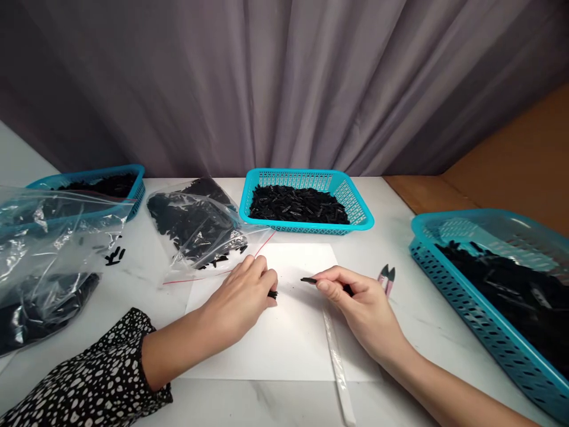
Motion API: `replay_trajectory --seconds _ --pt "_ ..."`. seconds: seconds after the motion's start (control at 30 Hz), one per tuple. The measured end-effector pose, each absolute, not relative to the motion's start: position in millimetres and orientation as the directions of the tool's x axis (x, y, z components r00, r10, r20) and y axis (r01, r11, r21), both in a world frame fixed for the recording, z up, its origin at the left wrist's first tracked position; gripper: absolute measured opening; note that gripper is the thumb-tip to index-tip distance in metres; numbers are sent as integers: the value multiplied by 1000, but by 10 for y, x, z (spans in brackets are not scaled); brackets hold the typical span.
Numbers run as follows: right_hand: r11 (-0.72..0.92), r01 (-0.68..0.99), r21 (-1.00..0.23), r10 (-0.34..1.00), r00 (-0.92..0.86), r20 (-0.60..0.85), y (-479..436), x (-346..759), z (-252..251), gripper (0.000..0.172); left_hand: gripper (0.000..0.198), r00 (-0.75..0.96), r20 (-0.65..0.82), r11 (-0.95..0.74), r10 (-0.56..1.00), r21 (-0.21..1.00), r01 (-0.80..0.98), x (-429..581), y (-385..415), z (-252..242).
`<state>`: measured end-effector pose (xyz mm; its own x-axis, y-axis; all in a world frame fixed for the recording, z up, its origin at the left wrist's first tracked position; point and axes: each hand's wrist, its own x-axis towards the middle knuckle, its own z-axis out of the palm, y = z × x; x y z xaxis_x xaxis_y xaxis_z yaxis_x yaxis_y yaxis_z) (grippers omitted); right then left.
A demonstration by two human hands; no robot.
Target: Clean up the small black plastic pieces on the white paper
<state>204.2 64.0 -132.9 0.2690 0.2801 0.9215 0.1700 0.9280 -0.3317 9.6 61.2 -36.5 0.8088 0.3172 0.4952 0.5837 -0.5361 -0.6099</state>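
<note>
My left hand (249, 290) is closed around several small black strips (272, 294), whose ends show between thumb and fingers. Opposite it, my right hand (351, 290) pinches a thin, flat black piece (308, 280) between thumb and forefinger. Something dark, too hidden to name, shows under that hand's curled fingers. Both hands are above a white sheet of paper (267, 356), a short gap apart. A clear zip bag (195, 219) full of black pieces lies just beyond my left hand. Past the hands stands a blue basket (306, 226) holding many similar black pieces.
A larger blue basket (466, 302) of black pieces stands at right, another blue basket (140, 184) at back left. A second clear bag (48, 267) lies at left, near loose black pieces (115, 256). A white strip (336, 362) and two dark-tipped pink tools (386, 277) lie near my right hand.
</note>
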Motion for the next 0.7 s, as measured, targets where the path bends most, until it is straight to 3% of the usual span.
replay_trajectory --seconds 0.13,0.27,0.37,0.5,0.57,0.63,0.7 --pt "931 210 -298 235 280 931 639 2039 -1352 46 9 820 501 -589 277 -585 557 113 602 -345" --pt "937 241 -252 185 271 945 648 2053 -1370 40 7 829 559 -769 31 -517 377 118 608 -333" --pt "934 248 -255 188 264 946 662 2053 -1379 40 7 757 646 -878 99 -301 371 133 594 -346" --pt "933 260 -251 191 234 953 659 2036 -1383 41 21 692 626 -929 359 170 329 174 567 -375" --pt "955 117 -274 246 211 946 647 2028 -1378 41 23 712 576 -906 401 362 217 190 568 -384" --pt "922 -215 -323 356 137 924 637 2027 -1368 35 21 733 526 -867 430 467 174 198 571 -392" --pt "785 -521 -335 403 18 915 638 2030 -1358 31 22 739 477 -829 475 523 196 199 566 -401"
